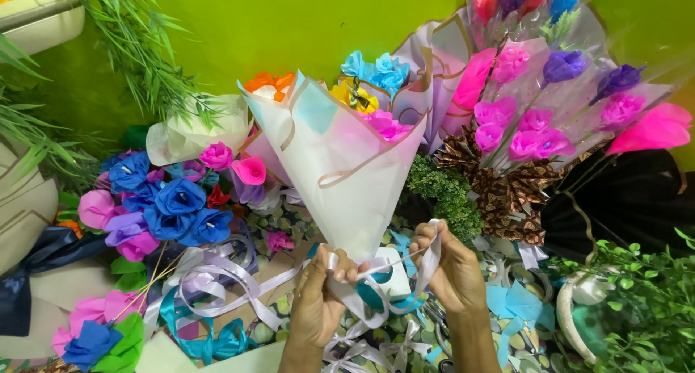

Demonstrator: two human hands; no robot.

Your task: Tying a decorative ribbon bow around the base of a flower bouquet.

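At the frame's lower centre, the left hand (pixel 317 300) grips the bouquet (pixel 340 152) at its neck while the right hand (pixel 452 271) pinches the white ribbon (pixel 433 253).

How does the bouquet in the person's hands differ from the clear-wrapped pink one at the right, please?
The held bouquet has opaque white paper; the pink bouquet has clear film. The held one mixes orange, blue and yellow flowers; the other is mostly pink and purple. Both are paper flowers.

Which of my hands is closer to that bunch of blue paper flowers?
Left. Your left hand grips the wrapped bouquet's base, just right of the blue paper flowers. Your right hand, pulling white ribbon, is farther right.
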